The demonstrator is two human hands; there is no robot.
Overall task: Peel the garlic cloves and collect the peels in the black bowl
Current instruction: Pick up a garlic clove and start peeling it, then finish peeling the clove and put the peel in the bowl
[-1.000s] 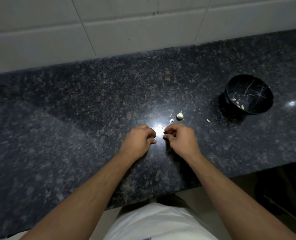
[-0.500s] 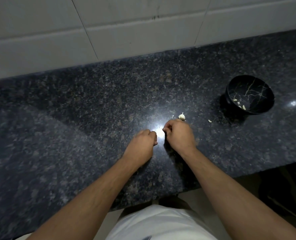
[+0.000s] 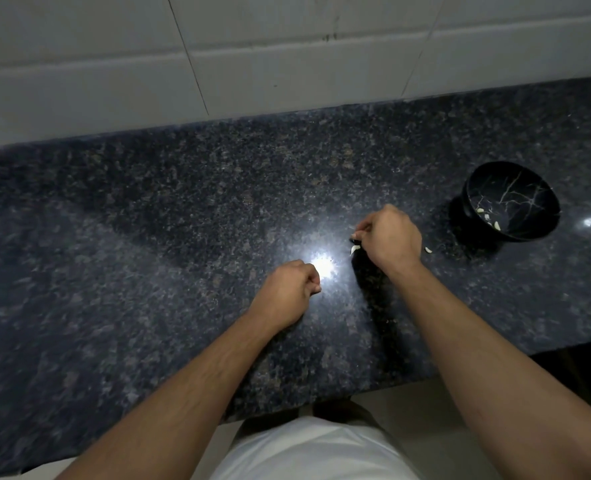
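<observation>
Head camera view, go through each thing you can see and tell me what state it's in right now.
Black bowl: upright on the counter, a few peel bits inside.
Left hand: fingers curled; what it holds is hidden.
Right hand: fingers curled, pinching something small and pale at the fingertips.
Pale scrap: beside the right hand.
Loose peel: lying on the counter, outside the bowl.
</observation>
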